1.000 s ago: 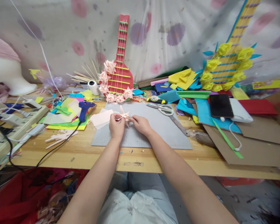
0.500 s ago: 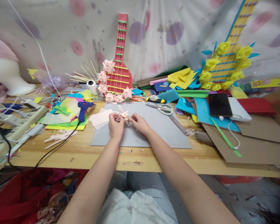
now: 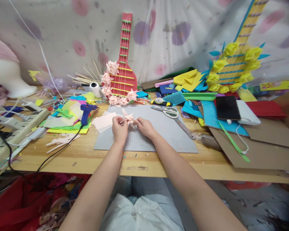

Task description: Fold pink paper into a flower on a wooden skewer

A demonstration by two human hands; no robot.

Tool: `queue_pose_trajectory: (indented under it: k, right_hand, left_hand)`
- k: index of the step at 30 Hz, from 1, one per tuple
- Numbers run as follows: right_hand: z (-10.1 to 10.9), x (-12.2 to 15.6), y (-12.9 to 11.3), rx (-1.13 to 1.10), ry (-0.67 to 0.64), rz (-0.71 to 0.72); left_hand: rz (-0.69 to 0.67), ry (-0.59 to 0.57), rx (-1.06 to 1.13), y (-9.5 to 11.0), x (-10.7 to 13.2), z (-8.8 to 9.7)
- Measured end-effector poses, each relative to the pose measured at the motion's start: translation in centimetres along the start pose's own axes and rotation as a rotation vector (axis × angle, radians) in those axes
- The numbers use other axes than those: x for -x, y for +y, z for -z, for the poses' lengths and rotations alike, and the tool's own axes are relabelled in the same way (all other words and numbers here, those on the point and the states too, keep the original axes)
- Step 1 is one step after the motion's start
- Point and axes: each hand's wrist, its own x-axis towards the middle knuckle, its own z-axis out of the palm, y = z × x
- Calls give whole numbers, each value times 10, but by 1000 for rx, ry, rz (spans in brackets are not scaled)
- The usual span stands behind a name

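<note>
Both my hands meet over the grey cutting mat [image 3: 168, 134] and pinch a small pale pink paper flower [image 3: 129, 118]. My left hand [image 3: 119, 129] grips its left side with fingers closed. My right hand [image 3: 144, 127] pinches the right side, fingers curled. Pale pink paper sheets [image 3: 103, 122] lie just left of my left hand. The flower's pointed petals stick up between my fingertips.
A blue glue gun [image 3: 86, 113] rests on coloured paper at left, its cord trailing off the table edge. Scissors [image 3: 167, 111] lie behind my right hand. A red paper guitar [image 3: 124, 61] with pink flowers and a yellow-flowered guitar [image 3: 233, 69] lean against the curtain. A phone [image 3: 227, 107] lies at right.
My hands and the flower have barely shifted; the fingers work slightly at the flower. Nothing else on the table has moved.
</note>
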Motion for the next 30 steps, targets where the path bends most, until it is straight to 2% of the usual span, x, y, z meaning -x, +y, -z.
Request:
queue_pose_trajectory:
  k: [7, 12, 20, 26, 30]
  right_hand:
    - [1, 0, 0, -19, -21, -9]
    - [0, -1, 2, -26, -24, -11]
    - [1, -1, 1, 34, -36, -48]
    - [3, -1, -1, 93, -60, -52]
    - [3, 1, -5, 188, -30, -50]
  left_hand:
    - [-52, 4, -62, 1, 1, 0]
    - [-64, -41, -84, 4, 4, 0]
    - [-64, -117, -116, 6, 5, 2]
    - [-71, -101, -128, 8, 5, 2]
    - [-77, -115, -122, 12, 6, 2]
